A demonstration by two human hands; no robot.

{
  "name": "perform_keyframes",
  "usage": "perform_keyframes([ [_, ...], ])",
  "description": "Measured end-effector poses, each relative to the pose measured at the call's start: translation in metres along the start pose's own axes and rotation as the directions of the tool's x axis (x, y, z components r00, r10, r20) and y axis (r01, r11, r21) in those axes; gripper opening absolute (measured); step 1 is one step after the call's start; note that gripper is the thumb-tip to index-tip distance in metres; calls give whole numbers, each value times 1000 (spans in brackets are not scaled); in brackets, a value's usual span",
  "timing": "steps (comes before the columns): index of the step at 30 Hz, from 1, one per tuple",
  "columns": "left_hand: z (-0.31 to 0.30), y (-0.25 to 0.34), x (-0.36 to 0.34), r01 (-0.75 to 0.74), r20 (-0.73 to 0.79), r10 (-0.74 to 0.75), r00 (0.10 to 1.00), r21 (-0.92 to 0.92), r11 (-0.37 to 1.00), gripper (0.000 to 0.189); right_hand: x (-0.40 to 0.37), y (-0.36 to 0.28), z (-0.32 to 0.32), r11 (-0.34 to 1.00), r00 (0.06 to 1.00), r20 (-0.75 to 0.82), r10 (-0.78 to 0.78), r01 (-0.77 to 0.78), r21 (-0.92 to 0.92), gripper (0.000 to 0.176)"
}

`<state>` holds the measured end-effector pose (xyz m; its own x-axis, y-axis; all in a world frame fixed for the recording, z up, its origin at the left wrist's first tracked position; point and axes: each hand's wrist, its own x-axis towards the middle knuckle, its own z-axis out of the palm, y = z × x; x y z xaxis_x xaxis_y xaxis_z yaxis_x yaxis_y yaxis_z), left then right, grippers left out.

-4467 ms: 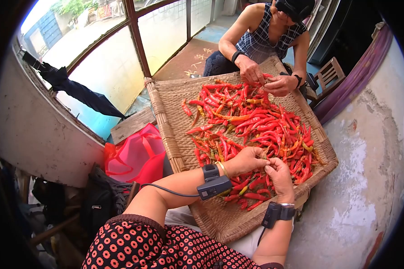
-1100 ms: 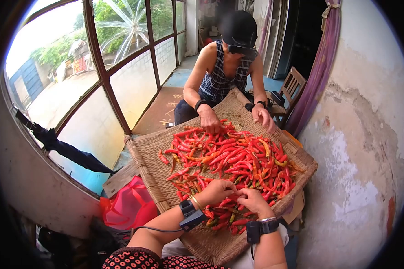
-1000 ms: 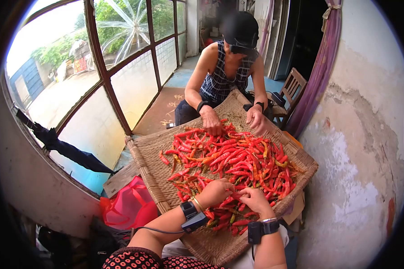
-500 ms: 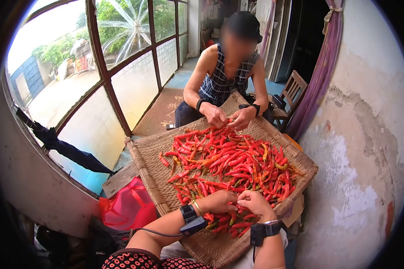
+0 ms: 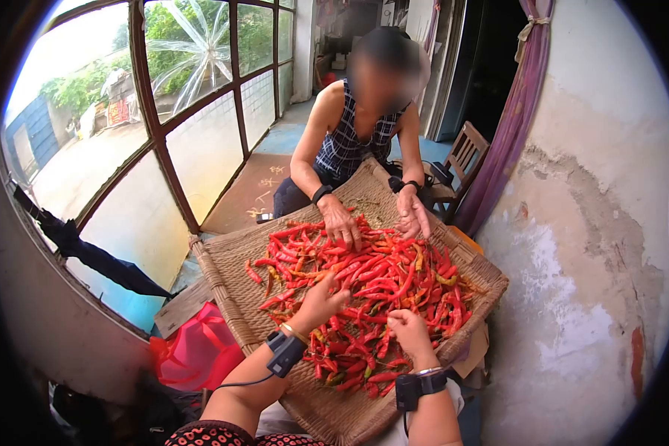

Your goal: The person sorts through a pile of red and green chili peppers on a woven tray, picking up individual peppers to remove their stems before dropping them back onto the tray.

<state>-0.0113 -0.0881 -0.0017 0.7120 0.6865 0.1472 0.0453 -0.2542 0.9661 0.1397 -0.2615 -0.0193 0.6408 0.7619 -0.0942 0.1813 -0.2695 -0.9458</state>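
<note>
A heap of red chili peppers (image 5: 379, 279), a few of them orange or greenish, lies on a woven tray (image 5: 234, 286). Over the near left part of the heap is my left hand (image 5: 320, 303), fingers stretched out and apart, holding nothing I can see. My right hand (image 5: 411, 331) hovers at the near right of the heap with its fingertips pinched together; whatever is between them is too small to make out. Across the tray, the other person's hands reach to the far side of the peppers, one touching them, the other turned partly palm up.
Opposite me sits a person (image 5: 357, 141) in a checked sleeveless top. A folded umbrella (image 5: 104, 256) leans by the windows at left, with a pink-red bag (image 5: 197, 349) below. A wooden chair (image 5: 464, 163) and a purple curtain (image 5: 509, 126) stand by the right wall.
My hands, together half a second ago, have moved apart; the left went up and left and opened its fingers. The other person's hands have also separated, one lowering onto the peppers.
</note>
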Motion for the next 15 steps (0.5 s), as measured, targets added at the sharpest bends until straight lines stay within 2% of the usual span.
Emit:
perform_keyframes([
  [1, 2, -11, -2, -189, 86, 169, 982, 426, 885, 41, 0, 2, 3, 1000, 1000, 10, 22, -22, 17, 30],
  [2, 3, -9, -6, -210, 249, 79, 965, 562, 800, 46, 2, 8, 3, 999, 1000, 9, -21, 22, -40, 32],
  [3, 6, -6, -12, -205, 249, 73, 966, 560, 803, 46, 2, 13, 4, 994, 998, 14, -61, 62, -95, 34],
  [5, 13, 4, -25, -320, 484, -104, 869, 708, 629, 46, 0, 10, 3, 992, 999, 39, -35, 40, -123, 35],
  [7, 18, -9, -25, -363, 485, -65, 872, 730, 580, 39, 0, 7, 4, 988, 998, 57, -12, 21, -153, 36],
  [9, 24, -10, -23, -426, 564, -158, 810, 753, 502, 26, 1, 12, 4, 990, 982, 185, 23, 3, -141, 37],
  [10, 21, -7, -26, -451, 577, -26, 816, 666, 594, 17, 3, 20, 6, 992, 978, 207, -23, 48, -113, 37],
  [11, 23, -9, -25, -431, 566, -102, 818, 721, 542, 15, -2, 6, 4, 986, 975, 222, 0, 38, -165, 37],
  [13, 24, -18, -27, -448, 525, -51, 850, 770, 454, 15, -3, 4, 3, 981, 975, 223, 9, 35, -189, 37],
  [15, 21, -20, -26, -464, 543, -53, 838, 760, 454, 15, -4, -3, 6, 981, 970, 243, 6, 41, -188, 37],
])
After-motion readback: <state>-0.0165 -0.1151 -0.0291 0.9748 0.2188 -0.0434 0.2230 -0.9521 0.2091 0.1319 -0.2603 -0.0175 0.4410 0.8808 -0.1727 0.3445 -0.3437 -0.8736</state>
